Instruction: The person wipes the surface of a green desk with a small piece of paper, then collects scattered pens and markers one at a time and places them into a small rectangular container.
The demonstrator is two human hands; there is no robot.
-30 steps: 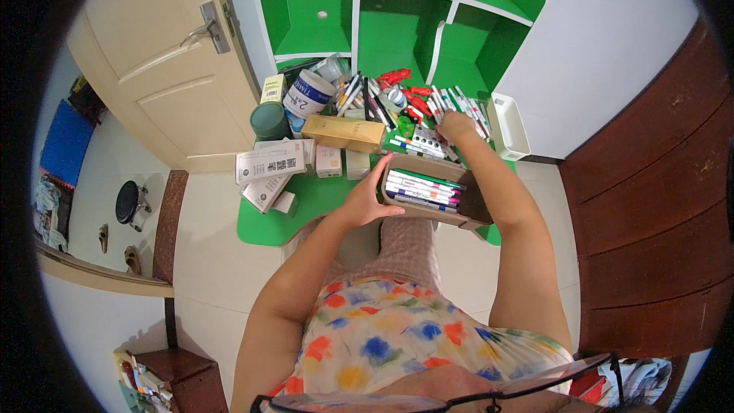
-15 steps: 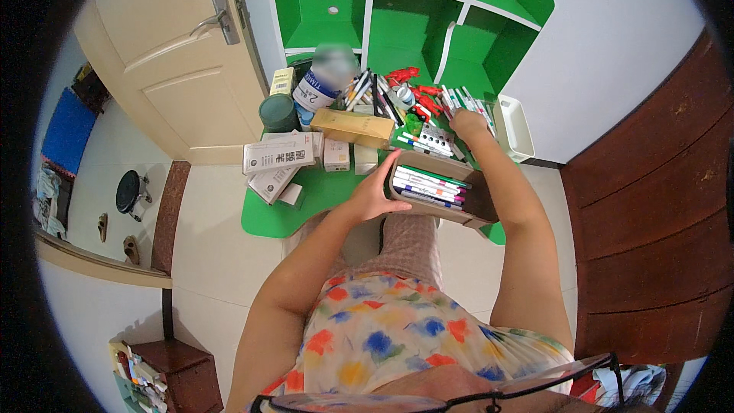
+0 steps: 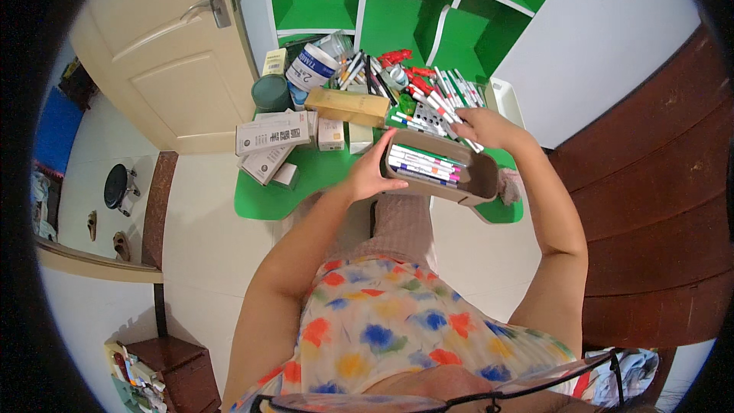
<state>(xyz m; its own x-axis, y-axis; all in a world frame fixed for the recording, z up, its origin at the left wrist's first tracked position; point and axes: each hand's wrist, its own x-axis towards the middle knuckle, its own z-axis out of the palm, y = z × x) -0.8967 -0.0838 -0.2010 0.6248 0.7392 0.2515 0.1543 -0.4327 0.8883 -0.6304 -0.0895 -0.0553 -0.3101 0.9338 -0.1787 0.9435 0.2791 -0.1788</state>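
Observation:
My left hand (image 3: 370, 174) grips the left end of a grey-brown open box (image 3: 480, 177), tilted at the desk's front edge. Several white markers (image 3: 422, 165) with coloured ends lie side by side in its left part. Just above the box's right end, my right hand (image 3: 489, 130) is closed on white markers (image 3: 444, 102), which slant down toward the box; the fingers hide how many. More loose white markers (image 3: 463, 86) lie behind that hand. Beside them are a grey perforated block (image 3: 430, 115) and red toy figures (image 3: 396, 56).
The green desk (image 3: 321, 197) also holds a gold box (image 3: 345, 106), white cartons (image 3: 271, 134), a white tub (image 3: 312, 67) and a dark green canister (image 3: 271, 93). A white bin (image 3: 505, 99) stands at the right edge. Greyish-pink cloth (image 3: 510, 185) lies right of the tilted box.
My right hand has come back from the loose markers toward the box with markers in it. The left hand keeps its grip on the box. The whole view has shifted slightly.

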